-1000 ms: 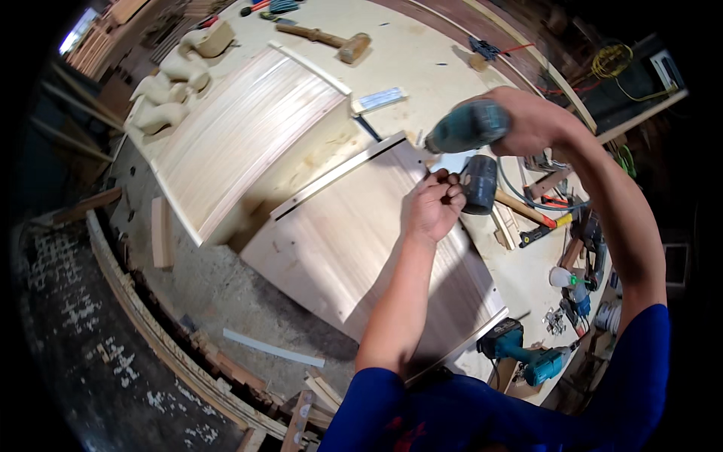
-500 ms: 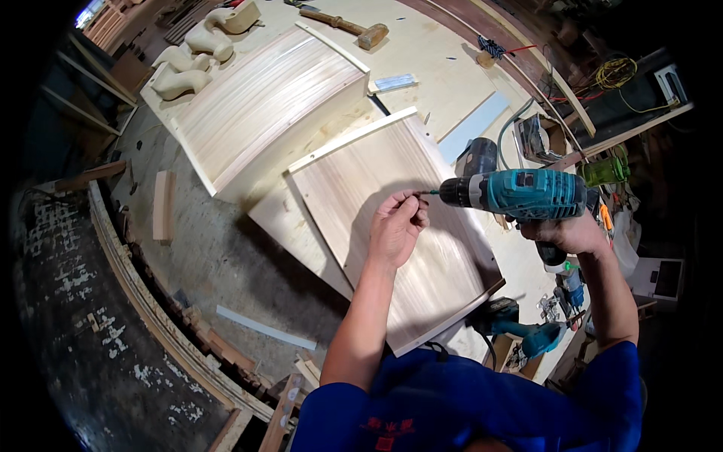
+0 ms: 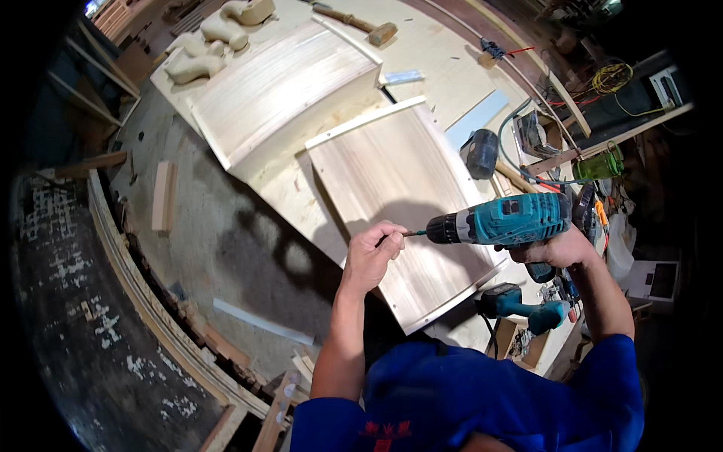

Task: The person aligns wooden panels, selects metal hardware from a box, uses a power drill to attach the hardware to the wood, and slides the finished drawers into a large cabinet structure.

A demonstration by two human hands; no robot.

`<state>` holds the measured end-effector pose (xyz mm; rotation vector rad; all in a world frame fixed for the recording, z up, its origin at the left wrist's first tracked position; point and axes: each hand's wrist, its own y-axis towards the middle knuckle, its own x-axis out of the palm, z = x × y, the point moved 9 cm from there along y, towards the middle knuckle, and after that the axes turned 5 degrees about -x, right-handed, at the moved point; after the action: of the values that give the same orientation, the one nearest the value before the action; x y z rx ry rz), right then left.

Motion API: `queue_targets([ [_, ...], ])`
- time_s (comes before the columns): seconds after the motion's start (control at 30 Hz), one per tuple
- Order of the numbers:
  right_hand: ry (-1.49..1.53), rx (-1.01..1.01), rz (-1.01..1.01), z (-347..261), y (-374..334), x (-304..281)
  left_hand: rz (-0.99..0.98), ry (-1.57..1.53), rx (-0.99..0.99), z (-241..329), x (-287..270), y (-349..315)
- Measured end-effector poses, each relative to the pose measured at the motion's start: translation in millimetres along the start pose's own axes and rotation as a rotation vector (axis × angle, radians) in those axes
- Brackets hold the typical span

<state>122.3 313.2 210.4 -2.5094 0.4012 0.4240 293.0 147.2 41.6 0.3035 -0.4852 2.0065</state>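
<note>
My right hand (image 3: 561,248) is wrapped round the grip of a teal and black cordless drill (image 3: 520,217), held level with its chuck toward the left. A thin driver bit (image 3: 420,233) sticks out of the chuck. My left hand (image 3: 369,260) is closed in a pinch at the bit's end, on what looks like a small dark screw (image 3: 408,233). Both hands are above a pale wooden box (image 3: 392,166) with a striped, curved top and light edge strips, near its left long side. Small holes or screw heads dot its edges.
A second wooden box (image 3: 282,83) lies farther left on the worktable, with carved curved legs (image 3: 192,64) behind it. A wooden mallet (image 3: 376,32), a black-headed mallet (image 3: 480,154) and another teal power tool (image 3: 520,307) lie around. A wood block (image 3: 163,196) rests on the floor.
Both hands and the drill have moved left and nearer to me, over the box's left side. The bit stays at my left fingertips. The whole view has shifted slightly.
</note>
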Motion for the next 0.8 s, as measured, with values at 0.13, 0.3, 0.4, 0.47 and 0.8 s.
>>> queue_targets([
  [0.13,-0.08,0.036,-0.094,14.0,-9.8,20.2,-0.103,0.095,-0.042,-0.1,-2.1,-26.5],
  [0.3,-0.208,0.069,-0.105,26.3,-15.7,43.8,-0.11,-0.782,-0.163,-60.6,5.9,-48.9],
  [0.4,-0.415,0.028,-0.089,11.5,-4.8,61.4,-0.039,-1.277,-0.122,-81.2,15.3,-45.9],
  [0.47,-0.343,0.049,-0.088,-8.3,8.1,76.3,0.11,-1.465,-0.145,-89.1,17.4,-38.1],
  [0.8,-0.498,-0.165,-0.104,-57.6,55.1,107.7,0.235,-1.519,-0.109,-82.0,8.1,-18.3],
])
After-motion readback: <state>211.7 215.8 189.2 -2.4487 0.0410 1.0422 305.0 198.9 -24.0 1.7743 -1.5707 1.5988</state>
